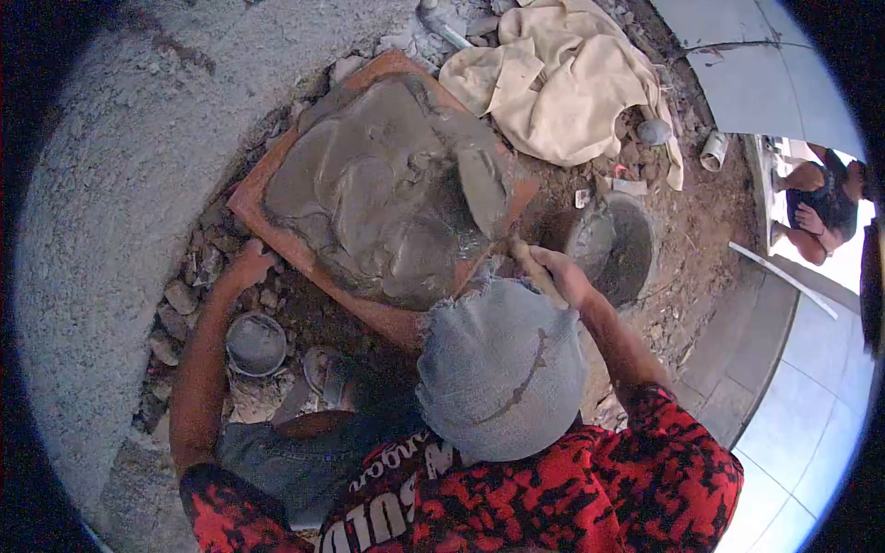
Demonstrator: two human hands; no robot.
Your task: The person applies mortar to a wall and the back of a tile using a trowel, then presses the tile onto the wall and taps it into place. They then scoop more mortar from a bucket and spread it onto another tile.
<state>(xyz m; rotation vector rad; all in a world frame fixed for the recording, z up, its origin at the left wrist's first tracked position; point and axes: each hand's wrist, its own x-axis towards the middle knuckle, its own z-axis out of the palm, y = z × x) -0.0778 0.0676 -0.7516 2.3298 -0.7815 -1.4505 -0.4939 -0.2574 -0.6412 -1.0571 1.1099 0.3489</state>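
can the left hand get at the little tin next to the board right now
Probably yes. The left hand rests on the edge of the board, and the tin stands just beside that forearm with only rubble round it; nothing covers it. The right hand holds the trowel.

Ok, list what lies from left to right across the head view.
Rough concrete wall → small can → board with wet mortar → bucket → short pipe piece → seated person.

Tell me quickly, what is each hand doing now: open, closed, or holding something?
Left hand: at the board edge, grip cannot be told.
Right hand: closed on the trowel handle.
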